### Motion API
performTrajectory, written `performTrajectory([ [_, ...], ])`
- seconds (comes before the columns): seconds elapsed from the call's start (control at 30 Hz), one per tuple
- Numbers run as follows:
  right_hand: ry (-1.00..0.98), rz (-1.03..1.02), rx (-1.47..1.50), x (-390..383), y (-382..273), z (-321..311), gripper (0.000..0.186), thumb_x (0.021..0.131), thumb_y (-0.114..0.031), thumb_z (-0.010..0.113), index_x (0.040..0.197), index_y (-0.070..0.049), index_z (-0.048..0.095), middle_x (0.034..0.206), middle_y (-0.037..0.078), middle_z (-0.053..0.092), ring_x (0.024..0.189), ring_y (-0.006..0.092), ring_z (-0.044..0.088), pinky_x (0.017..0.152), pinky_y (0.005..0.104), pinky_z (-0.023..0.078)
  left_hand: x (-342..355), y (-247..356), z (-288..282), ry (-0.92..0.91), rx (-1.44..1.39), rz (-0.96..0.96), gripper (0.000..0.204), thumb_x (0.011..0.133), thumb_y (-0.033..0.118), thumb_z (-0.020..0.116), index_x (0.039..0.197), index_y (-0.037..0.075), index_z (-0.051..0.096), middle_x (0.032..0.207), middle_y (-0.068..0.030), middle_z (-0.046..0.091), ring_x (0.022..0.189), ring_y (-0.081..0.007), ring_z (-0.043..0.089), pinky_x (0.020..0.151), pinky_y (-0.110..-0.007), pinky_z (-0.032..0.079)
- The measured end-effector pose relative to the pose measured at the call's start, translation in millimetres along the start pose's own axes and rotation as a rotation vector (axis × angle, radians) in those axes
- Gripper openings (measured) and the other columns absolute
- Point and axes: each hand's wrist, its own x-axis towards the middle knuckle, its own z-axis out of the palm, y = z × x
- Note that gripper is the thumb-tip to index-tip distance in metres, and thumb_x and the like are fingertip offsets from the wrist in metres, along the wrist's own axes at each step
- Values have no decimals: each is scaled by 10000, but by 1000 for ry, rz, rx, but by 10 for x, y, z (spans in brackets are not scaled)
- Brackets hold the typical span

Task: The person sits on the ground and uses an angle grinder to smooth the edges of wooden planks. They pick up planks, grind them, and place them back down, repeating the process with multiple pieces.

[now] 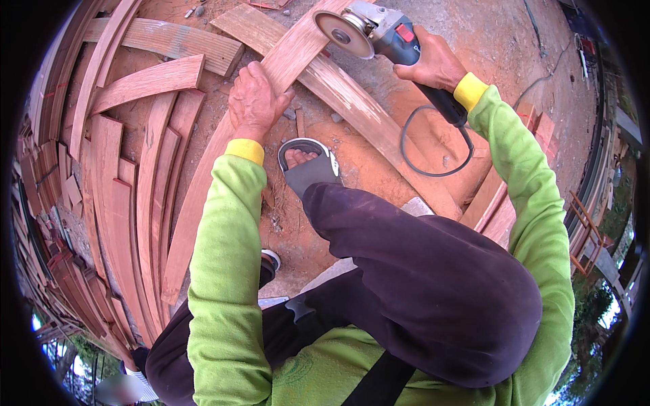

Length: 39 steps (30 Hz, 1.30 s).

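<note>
My right hand (437, 61) is wrapped round the body of an angle grinder (393, 37) with a red switch. Its round disc (343, 34) is at the right edge of a long wooden plank (294, 57); whether disc and wood touch I cannot tell. My left hand (255, 101) grips that same plank, its fingers over the top face and edge. The plank runs from the top of the view down past my left forearm. It crosses over another board (359, 108), which lies slanting on the ground and has a rough, pale streak.
Many loose planks (128, 223) lie at the left, with more stacked at the far left. The grinder's cord (433, 174) loops over reddish dust on the ground. My sandalled foot (305, 161) rests beside the plank. Further boards (497, 196) lie under my right arm.
</note>
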Motion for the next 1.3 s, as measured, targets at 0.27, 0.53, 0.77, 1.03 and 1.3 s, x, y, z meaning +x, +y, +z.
performTrajectory([
  [0.27,-3,-9,-5,12,8,2,618,613,-326,760,994,116,557,810,289,645,755,392,668,732,417,528,-1,-11,10,1,-38,-20,665,643,392,832,1075,23,487,1026,-193,590,958,-376,618,801,-449,527],
  [0.53,-5,-7,8,25,14,26,610,620,-311,750,1001,121,550,811,301,642,764,404,666,738,426,524,-2,-30,13,4,-44,-19,661,645,396,826,1071,24,483,1024,-195,587,959,-380,616,802,-455,526],
  [0.77,-48,40,8,16,25,12,634,640,-286,741,1093,102,524,862,281,639,782,384,653,750,415,514,6,-10,3,-3,-49,-12,673,643,409,826,1065,19,477,1016,-205,583,949,-390,615,794,-461,526],
  [1.03,-35,15,58,30,-17,16,587,639,-259,731,1046,103,511,819,280,634,759,387,650,725,426,512,-4,-5,-24,-7,-62,-26,672,642,411,829,1055,15,476,1016,-210,579,937,-402,615,800,-466,522],
  [1.3,-2,6,76,19,16,53,553,640,-225,724,1049,86,518,817,280,633,756,391,648,731,421,511,1,11,-10,-10,-42,-16,665,628,398,839,1029,18,470,985,-189,561,935,-355,603,804,-435,517],
])
